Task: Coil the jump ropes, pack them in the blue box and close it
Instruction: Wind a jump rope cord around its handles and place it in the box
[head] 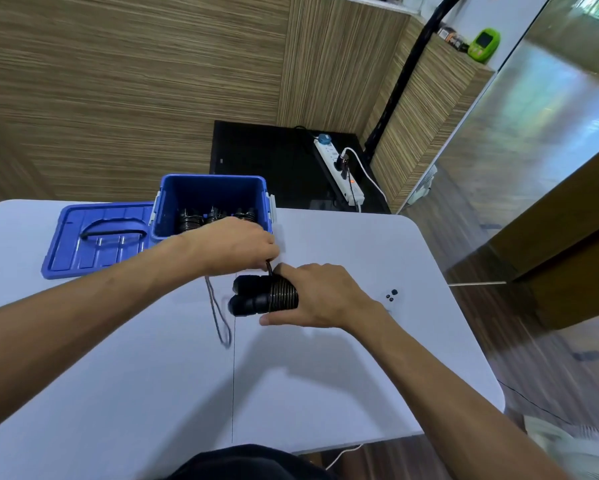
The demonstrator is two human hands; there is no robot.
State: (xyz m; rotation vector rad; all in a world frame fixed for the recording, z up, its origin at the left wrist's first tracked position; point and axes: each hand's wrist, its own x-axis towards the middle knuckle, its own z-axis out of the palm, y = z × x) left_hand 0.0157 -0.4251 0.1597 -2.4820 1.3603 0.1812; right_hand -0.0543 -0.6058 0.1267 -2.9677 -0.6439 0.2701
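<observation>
Head view, logged from my remote seat. Nearest the grip: right hand (320, 296) clasped the jump rope bundle (265, 297), two black handles side by side with cord wound round them, held just above or on the white table (325, 375); I could not tell which. Left hand (235, 247), just beyond the bundle, pinched the cord where it left the windings. A loose loop of cord (220, 320) trailed toward me, left of the grip, so winding looked unfinished. Farther off, behind the left hand, the blue box (215, 192) stood open with at least three coiled ropes (215, 216) already inside. Its lid (97, 237) lay flat beside it, further left. My read: most ropes packed; this coil to finish and stow, then lid on.
</observation>
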